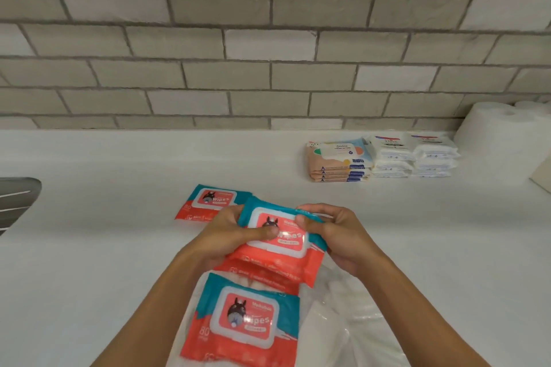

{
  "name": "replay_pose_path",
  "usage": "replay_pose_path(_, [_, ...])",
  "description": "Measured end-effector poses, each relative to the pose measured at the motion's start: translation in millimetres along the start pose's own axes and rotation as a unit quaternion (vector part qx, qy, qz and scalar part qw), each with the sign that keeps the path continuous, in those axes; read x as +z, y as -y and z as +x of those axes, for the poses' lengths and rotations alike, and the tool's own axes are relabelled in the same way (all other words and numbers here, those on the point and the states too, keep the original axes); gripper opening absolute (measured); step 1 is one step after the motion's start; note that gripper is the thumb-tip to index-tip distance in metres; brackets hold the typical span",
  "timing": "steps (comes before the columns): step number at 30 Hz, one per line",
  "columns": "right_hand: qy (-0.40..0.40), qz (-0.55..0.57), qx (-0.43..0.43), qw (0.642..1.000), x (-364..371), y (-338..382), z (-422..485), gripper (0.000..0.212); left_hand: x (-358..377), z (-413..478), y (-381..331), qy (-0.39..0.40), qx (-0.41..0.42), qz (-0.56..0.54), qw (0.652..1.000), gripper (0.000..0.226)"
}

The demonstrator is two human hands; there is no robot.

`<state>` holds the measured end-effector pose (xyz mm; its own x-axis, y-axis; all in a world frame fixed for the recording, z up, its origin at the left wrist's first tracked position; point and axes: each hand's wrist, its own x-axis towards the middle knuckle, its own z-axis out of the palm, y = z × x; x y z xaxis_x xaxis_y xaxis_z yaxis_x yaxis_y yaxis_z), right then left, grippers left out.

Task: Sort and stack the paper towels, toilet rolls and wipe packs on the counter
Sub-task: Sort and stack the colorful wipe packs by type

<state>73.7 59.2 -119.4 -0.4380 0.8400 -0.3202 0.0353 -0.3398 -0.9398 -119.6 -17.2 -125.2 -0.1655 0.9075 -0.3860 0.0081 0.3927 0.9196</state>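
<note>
Both hands hold a red-and-teal wipe pack (284, 250) just above the white counter (104, 247). My left hand (231, 231) grips its left side with the thumb across the lid. My right hand (337, 234) pinches its upper right edge. At least one more such pack sits under the held one. Another matching pack (246, 322) lies nearer to me on clear plastic wrap (351, 334). A further one (208, 201) rests flat on the counter behind my left hand.
Against the tiled wall at the right stand a peach wipe stack (338, 162) and two white wipe stacks (414, 156). White paper rolls (504, 131) stand at the far right. A grey sink edge (16, 198) shows at the left.
</note>
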Motion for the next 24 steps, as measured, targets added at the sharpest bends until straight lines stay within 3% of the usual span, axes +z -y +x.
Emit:
replay_pose_path(4, [0.014, 0.004, 0.015, 1.000, 26.0, -4.9, 8.0, 0.025, -33.0, 5.2, 6.7, -0.062, -0.005, -0.088, 0.994, 0.046])
replay_pose_path(7, [-0.027, -0.144, 0.049, 0.988, 23.0, -16.5, 9.9, 0.033, -51.7, 11.0, 16.8, -0.097, -0.004, -0.150, 0.984, 0.059])
replay_pose_path(11, [-0.051, -0.349, 0.093, 0.931, 15.8, -32.0, 3.9, 0.036, -62.0, 19.9, 32.5, -0.126, -0.014, -0.211, 0.969, 0.062])
replay_pose_path(13, [-0.054, -0.388, 0.100, 0.915, 33.4, -39.2, 1.9, 0.036, -71.7, 23.2, 43.7, -0.124, -0.025, -0.228, 0.965, 0.060])
replay_pose_path(18, [-0.090, -0.377, 0.093, 0.917, 55.0, -46.0, 7.1, 0.044, -72.3, 29.5, 62.7, -0.136, -0.046, -0.281, 0.949, 0.050])
replay_pose_path(24, [-0.113, -0.201, 0.122, 0.965, 58.1, -45.7, 16.7, 0.068, -60.3, 32.9, 60.2, -0.117, -0.055, -0.277, 0.952, 0.051])
